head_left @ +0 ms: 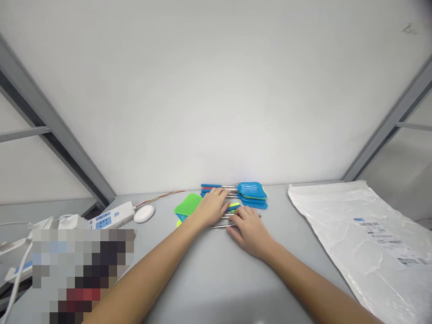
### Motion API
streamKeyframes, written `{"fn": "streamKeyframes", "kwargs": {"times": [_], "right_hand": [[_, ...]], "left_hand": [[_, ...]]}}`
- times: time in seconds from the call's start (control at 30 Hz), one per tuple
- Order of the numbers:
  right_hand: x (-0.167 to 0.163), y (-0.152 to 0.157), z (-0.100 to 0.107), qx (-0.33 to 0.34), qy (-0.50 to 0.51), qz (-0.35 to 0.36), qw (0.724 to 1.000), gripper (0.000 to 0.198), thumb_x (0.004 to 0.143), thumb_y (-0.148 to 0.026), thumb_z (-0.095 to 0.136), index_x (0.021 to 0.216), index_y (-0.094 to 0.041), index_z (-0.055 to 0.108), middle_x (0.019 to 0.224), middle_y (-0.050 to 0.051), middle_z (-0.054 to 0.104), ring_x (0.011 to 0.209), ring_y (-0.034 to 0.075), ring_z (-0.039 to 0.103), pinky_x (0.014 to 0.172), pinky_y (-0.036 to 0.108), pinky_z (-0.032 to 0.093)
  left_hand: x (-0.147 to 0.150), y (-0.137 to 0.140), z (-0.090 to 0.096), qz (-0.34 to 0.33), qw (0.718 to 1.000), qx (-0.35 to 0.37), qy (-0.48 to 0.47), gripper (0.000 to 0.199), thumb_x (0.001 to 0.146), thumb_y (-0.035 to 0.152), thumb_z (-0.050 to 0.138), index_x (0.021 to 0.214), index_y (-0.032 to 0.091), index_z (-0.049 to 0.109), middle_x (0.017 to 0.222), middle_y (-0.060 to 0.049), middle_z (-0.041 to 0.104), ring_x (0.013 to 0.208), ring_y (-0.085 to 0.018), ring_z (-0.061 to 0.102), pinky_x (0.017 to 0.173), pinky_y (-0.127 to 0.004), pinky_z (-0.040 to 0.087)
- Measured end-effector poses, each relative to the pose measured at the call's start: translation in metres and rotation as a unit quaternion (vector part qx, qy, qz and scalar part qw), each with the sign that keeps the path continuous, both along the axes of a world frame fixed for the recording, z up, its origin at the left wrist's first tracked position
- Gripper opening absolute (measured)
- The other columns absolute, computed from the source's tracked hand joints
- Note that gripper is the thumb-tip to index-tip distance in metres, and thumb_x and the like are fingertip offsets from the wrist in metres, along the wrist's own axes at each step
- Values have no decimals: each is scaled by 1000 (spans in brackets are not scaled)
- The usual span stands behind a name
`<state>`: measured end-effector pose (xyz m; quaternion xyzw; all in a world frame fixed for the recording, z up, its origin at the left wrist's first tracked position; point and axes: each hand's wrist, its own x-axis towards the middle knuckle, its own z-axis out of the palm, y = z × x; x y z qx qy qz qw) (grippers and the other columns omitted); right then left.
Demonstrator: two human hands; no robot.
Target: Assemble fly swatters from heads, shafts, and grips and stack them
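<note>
Two groups of fly swatters lie near the wall. The blue-headed swatters point right, with blue and red handles at left and metal rods between. Closer to me, a green mesh swatter head faces left, with blue and yellow-green edges below it. My left hand rests over the rods with fingers stretched toward the back group and thumb apart. My right hand is curled around the front group's handle end, fingers on the handles and thumb by a thin metal rod. The fingers partly hide the handles.
A large white plastic mailer with printed labels covers the table's right side. At left are a white power strip, a white oval object, thin colored wires and a pixelated patch. Grey metal posts flank the white wall.
</note>
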<state>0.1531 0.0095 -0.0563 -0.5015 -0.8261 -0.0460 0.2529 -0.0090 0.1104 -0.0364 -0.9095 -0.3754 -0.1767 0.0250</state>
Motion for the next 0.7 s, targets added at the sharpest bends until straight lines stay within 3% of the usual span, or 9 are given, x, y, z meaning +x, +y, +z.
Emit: {"fn": "streamKeyframes", "kwargs": {"times": [0.13, 0.3, 0.5, 0.7], "right_hand": [[2, 1, 0, -8, 12, 2, 1000, 17, 91, -34, 51, 98, -21, 59, 97, 6, 55, 93, 22, 45, 80, 36, 37], [4, 7, 0, -15, 15, 8, 1000, 16, 91, -33, 50, 98, -22, 59, 96, 5, 55, 94, 22, 45, 80, 36, 36], [2, 9, 0, -12, 10, 17, 1000, 16, 91, -34, 50, 95, -21, 59, 95, 6, 55, 93, 22, 45, 79, 35, 36], [3, 6, -4, -22, 0, 30, 999, 17, 91, -35, 50, 90, -20, 58, 93, 6, 54, 89, 20, 46, 75, 34, 37]], "left_hand": [[32, 39, -1, 10, 1000, 12, 13, 38, 91, 41, 47, 124, 23, 49, 122, -10, 55, 116, -28, 45, 96, -44, 35], [45, 60, -11, 24, 999, 6, 34, 36, 92, 48, 43, 107, 19, 57, 108, -12, 61, 109, -30, 49, 94, -47, 34], [41, 57, -16, 22, 998, -9, 61, 34, 94, 46, 37, 105, 20, 56, 106, -11, 58, 103, -26, 53, 87, -39, 39], [37, 40, -16, 41, 997, -15, 65, 36, 94, 47, 35, 105, 19, 56, 105, -13, 58, 101, -29, 53, 83, -41, 40]]}}
